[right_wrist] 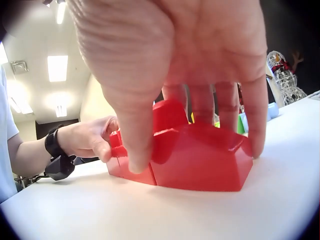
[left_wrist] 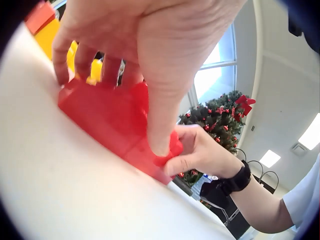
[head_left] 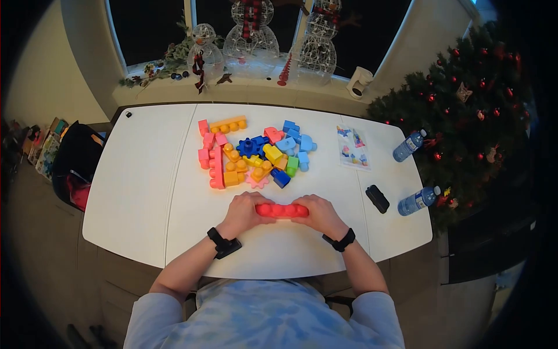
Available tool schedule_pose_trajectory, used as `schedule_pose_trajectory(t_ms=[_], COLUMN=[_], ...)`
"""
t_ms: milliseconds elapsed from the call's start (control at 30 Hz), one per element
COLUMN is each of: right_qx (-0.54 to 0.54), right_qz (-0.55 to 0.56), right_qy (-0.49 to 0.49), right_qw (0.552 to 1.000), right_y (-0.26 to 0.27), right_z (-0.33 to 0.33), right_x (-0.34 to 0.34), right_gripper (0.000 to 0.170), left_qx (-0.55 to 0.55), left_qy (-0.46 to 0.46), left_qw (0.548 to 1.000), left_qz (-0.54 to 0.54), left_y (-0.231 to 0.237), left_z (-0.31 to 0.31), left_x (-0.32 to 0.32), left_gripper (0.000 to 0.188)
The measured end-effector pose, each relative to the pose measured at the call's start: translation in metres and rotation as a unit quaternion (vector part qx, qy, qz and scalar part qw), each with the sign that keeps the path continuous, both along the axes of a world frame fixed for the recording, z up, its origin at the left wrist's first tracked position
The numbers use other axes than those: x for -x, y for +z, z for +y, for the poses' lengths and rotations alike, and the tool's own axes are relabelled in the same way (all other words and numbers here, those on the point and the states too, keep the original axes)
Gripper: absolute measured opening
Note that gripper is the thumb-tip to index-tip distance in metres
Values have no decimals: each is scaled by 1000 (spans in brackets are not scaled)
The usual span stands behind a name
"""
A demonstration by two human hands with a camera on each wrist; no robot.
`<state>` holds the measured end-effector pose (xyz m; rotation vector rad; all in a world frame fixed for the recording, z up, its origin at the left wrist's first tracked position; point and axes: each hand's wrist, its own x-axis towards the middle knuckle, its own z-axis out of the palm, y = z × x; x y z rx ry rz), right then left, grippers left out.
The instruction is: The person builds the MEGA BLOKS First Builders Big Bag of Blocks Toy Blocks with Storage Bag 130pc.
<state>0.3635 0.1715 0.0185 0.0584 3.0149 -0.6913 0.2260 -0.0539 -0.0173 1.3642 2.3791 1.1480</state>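
A white desk (head_left: pixel 139 174) filled the middle of a room, beside a window ledge and a decorated tree. At its near edge sat a person in a pale blue tie-dyed shirt (head_left: pixel 261 314), a black band (head_left: pixel 216 237) on the left wrist and another (head_left: pixel 342 240) on the right.

Just past that edge, near the centre, a red block (head_left: pixel 282 210) with rounded studs on top lay lengthwise from left to right, its base against the desk. A seam ran down its side. The left hand (head_left: pixel 239 213) gripped its left end and the right hand (head_left: pixel 321 215) its right end. On both hands the fingers (right_wrist: pixel 202 105) were bent down over the far side, slightly spread, with the thumb on the near side, closed only to the block's width.

Beyond the hands spread a loose heap of toy blocks: a pink gear (head_left: pixel 257 178) and a dark blue block (head_left: pixel 280 178) nearest, a green block (head_left: pixel 292 165) to the right, a long coral block (head_left: pixel 217 168) to the left, and an orange bar (head_left: pixel 229 124) at the far side.

To the right lay a black case (head_left: pixel 378 199), near one water bottle (head_left: pixel 417 201); farther back were a printed sheet (head_left: pixel 353 148) and a second bottle (head_left: pixel 409 146). Beyond the desk's right side rose the Christmas tree (head_left: pixel 465 93), with red ornaments. Farthest away, wire snowmen (head_left: pixel 251 32) stood along the window ledge (head_left: pixel 163 93).
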Motion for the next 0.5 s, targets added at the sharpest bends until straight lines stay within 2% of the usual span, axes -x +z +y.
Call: schedule_pose_trajectory(t_ms=[67, 100, 167, 233, 267, 300, 333, 367, 433, 500], right_qx=[32, 37, 60, 74, 99, 125, 121, 122, 124, 120], right_qz=[55, 61, 65, 76, 69, 63, 100, 102, 118, 125], right_qy=[0, 6, -47, -67, -100, -135, -127, -128, -115, -102], right_qw=[998, 997, 995, 992, 988, 981, 979, 979, 978, 980], right_y=[-4, -2, 17, 32, 38, 41, 36, 35, 33, 27], right_z=[7, 11, 15, 19, 21, 23, 25, 26, 24, 26], right_x=[-4, -4, -13, -16, -16, -16, -16, -16, -16, -15], right_gripper=[65, 65, 78, 73, 70, 66, 58, 58, 53, 51], left_qx=[-34, -73, -84, -54, -53, 16, 84, 84, 86, 101], left_qy=[25, 41, 64, 300, 301, 316, 330, 329, 331, 326], left_qw=[999, 996, 994, 952, 952, 948, 940, 940, 932, 929], left_qz=[-11, -29, -32, -14, -13, -16, -18, -15, -121, -146], left_y=[15, 22, 34, 40, 34, 23, 15, 10, 5, 5], left_z=[-9, -13, -29, -44, -52, -58, -61, -60, -58, -58], left_x=[5, 10, 38, 61, 72, 84, 93, 98, 103, 110], left_gripper=[50, 54, 58, 54, 54, 55, 57, 57, 55, 54])
